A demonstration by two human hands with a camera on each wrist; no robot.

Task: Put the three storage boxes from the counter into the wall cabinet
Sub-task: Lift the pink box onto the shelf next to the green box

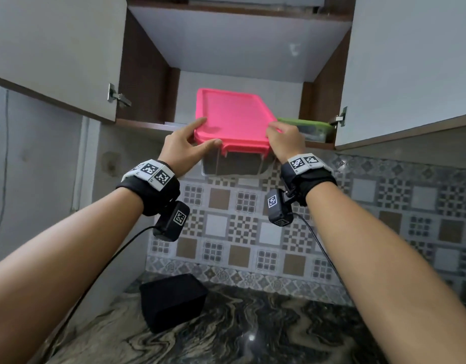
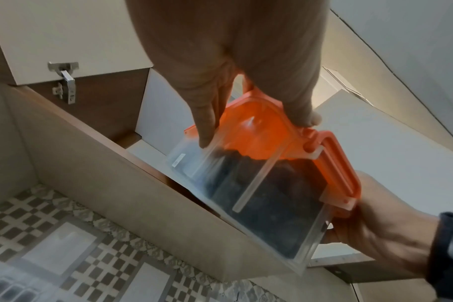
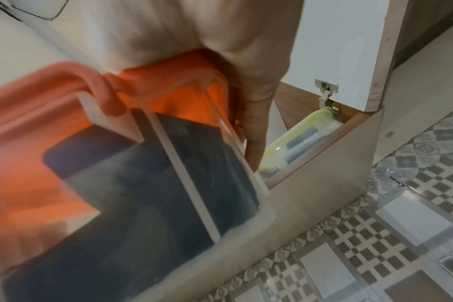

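A clear storage box with a pink lid (image 1: 232, 119) and dark contents is held at the mouth of the wall cabinet (image 1: 148, 125). Its far end is over the lower shelf and its near end juts out in front. My left hand (image 1: 211, 131) lies with straight fingers (image 2: 204, 130) along the box's left side, thumb on the front rim. My right hand (image 1: 279, 130) grips the right rim, fingers (image 3: 253, 143) down the box's (image 3: 142, 163) side wall. A green-lidded box (image 1: 313, 128) stands on the shelf at the right (image 3: 297, 143). A black box (image 1: 171, 300) sits on the counter.
Both cabinet doors stand open, the left door (image 1: 56, 48) and the right door (image 1: 410, 61). An upper shelf (image 1: 239, 40) spans the cabinet above the boxes. The marbled counter (image 1: 253, 332) lies below, against a patterned tile wall (image 1: 253, 232). Cables hang from both wrist cameras.
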